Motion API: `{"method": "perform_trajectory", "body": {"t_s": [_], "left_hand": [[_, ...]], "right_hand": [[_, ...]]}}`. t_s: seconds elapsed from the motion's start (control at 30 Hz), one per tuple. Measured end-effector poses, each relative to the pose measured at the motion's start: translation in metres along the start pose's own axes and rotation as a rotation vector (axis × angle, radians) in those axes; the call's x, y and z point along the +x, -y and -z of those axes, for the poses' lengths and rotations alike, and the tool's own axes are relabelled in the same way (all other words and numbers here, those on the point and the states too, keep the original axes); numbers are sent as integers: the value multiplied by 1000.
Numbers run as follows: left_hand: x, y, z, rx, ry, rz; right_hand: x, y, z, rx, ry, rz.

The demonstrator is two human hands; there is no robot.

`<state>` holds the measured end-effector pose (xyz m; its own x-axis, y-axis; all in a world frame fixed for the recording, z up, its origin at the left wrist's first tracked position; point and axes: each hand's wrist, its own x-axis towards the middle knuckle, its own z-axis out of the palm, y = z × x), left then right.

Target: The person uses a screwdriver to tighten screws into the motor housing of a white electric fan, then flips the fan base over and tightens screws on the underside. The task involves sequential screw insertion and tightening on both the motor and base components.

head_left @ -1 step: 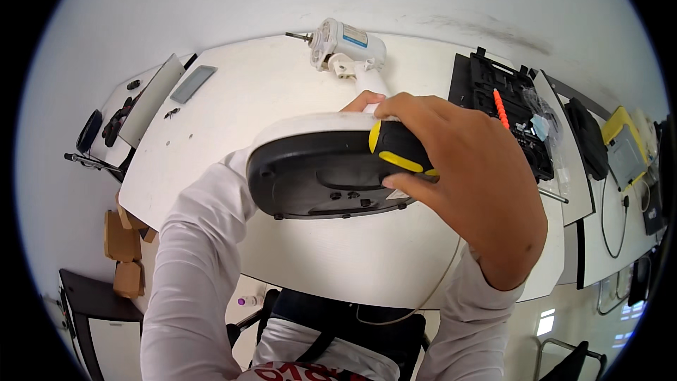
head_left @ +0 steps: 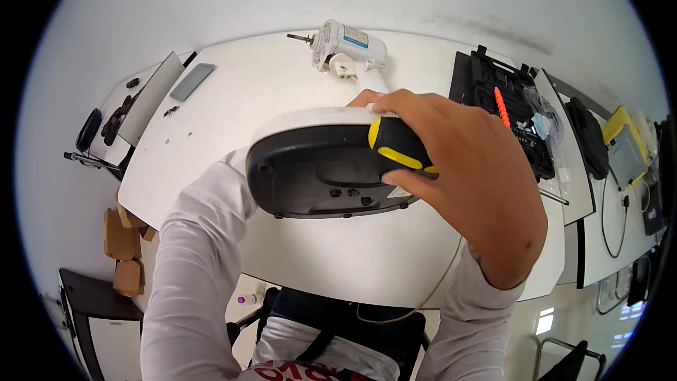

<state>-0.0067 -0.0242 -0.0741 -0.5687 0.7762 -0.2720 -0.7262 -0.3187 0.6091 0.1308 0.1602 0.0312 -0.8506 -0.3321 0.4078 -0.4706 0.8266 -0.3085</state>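
Observation:
A white electric fan without its blades lies on the table, its round base tipped up so that the black underside faces me. Its motor housing, with a bare metal shaft, rests farther back. My left hand reaches behind the base; only some fingers show, curled at the white neck. In my right hand is a screwdriver with a black and yellow handle, held against the right part of the underside. Its blade is hidden. My thumb lies by the underside near a pale label.
On the white table are a grey flat tray and a few small parts at the left. An open black tool case with an orange spiral piece stands at the right. A pale cord hangs over the front edge.
The upper edge of the fan base has risen very slightly. Both hands keep their grip.

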Motion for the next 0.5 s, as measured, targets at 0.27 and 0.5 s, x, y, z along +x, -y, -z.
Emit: {"method": "perform_trajectory", "body": {"t_s": [0.27, 0.5], "left_hand": [[-14, 0, 22, -48, -24, 2], [-24, -1, 32, -60, -40, -12]], "right_hand": [[11, 0, -17, -57, -34, -4], [23, 7, -31, -142, -53, -2]]}}
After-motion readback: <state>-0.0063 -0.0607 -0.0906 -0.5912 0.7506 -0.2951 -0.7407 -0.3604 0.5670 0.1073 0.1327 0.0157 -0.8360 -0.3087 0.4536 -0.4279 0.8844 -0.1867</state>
